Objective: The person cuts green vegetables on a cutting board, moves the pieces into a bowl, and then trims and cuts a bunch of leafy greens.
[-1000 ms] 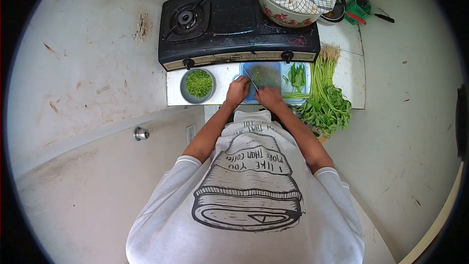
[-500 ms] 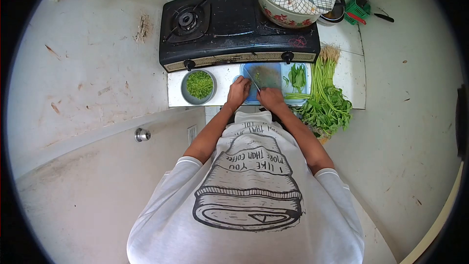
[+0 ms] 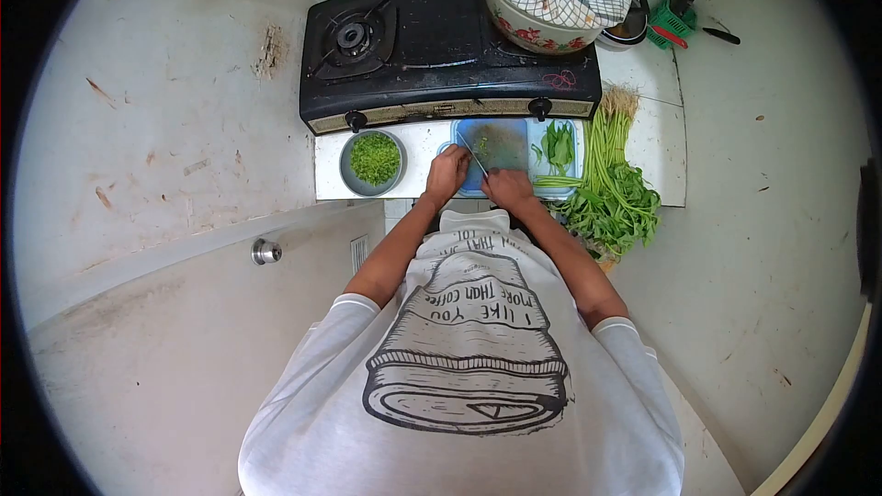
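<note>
A blue cutting board (image 3: 511,158) lies in front of the stove, with small chopped green bits on its worn middle. My right hand (image 3: 507,187) is closed round the handle of a knife (image 3: 475,156), whose blade slants up and left over the board. At the board's left edge, close to the blade, my left hand (image 3: 447,173) is closed with curled fingers; whatever they pinch is too small or hidden to make out. Green leaves (image 3: 557,147) rest in a pale blue tray just right of the board. A grey bowl (image 3: 345,165) of chopped greens stands to my left.
A bundle of leafy greens with long stems (image 3: 602,152) hangs over the counter's front edge at the right. Behind the board is a black gas stove (image 3: 432,37), bearing a cloth-covered pot (image 3: 542,35). A green basket of utensils (image 3: 668,26) stands at the back right.
Almost nothing differs. My right hand and the knife have shifted very slightly; my left hand stays at the board's left edge.
</note>
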{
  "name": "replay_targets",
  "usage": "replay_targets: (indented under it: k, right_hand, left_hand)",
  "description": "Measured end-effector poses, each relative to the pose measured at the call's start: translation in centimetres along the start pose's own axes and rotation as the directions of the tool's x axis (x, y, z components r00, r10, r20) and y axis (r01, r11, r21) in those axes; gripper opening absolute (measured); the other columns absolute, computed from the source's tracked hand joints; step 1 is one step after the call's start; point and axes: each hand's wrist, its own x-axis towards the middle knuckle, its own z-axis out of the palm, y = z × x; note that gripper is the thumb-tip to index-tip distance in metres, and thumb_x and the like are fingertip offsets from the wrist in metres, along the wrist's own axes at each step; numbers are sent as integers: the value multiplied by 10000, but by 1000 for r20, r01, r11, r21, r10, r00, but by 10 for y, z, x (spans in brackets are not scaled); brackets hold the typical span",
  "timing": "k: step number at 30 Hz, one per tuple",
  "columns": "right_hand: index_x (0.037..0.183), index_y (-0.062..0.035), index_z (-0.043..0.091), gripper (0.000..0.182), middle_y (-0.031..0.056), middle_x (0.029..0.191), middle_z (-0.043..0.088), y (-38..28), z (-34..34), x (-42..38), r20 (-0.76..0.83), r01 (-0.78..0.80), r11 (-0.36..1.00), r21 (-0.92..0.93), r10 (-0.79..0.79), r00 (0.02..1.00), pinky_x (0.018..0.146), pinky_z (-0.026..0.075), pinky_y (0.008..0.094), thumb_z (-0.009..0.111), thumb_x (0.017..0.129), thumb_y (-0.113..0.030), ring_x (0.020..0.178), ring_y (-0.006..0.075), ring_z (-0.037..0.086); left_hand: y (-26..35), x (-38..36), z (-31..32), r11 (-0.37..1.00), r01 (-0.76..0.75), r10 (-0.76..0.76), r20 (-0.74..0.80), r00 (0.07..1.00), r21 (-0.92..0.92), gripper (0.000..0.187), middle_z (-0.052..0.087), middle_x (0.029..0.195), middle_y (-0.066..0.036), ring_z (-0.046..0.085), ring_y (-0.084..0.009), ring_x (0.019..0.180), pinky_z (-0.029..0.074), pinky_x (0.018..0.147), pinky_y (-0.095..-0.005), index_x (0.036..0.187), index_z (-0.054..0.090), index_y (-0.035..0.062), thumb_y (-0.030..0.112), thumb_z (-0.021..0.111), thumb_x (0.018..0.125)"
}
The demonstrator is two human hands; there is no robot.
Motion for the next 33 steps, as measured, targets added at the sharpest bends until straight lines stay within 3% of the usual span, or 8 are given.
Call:
replay_targets:
  k: [10, 20, 33]
  right_hand:
    - [794, -31, 728, 410, 225, 803, 735, 5, 14, -4, -21, -3, 1000, -17, 2, 1000, 680, 584, 510, 512, 989, -320, 719, 390, 732]
    - [850, -19, 726, 392, 228, 792, 732, -2, -2, -1, -13, -33, 999, 17, 33, 999, 691, 587, 504, 552, 979, -345, 740, 385, 736]
    - [843, -17, 735, 405, 217, 823, 742, -5, 0, 0, 5, -9, 1000, -10, 9, 1000, 699, 593, 498, 511, 982, -325, 746, 377, 743]
  left_hand:
    - [1, -1, 1, 999, 29, -30, -29, 999, -17, 65, 649, 846, -179, 658, -381, 730, 526, 668, -450, 936, 695, 8, 26, 684, 875]
    - [-3, -3, 3, 998, 49, -50, -17, 999, -48, 94, 659, 901, -173, 669, -377, 784, 546, 713, -449, 969, 696, 11, 35, 678, 879]
    - [2, -3, 1, 999, 44, -44, -17, 999, -18, 95, 659, 882, -169, 675, -370, 779, 553, 710, -444, 937, 693, 21, 13, 664, 847]
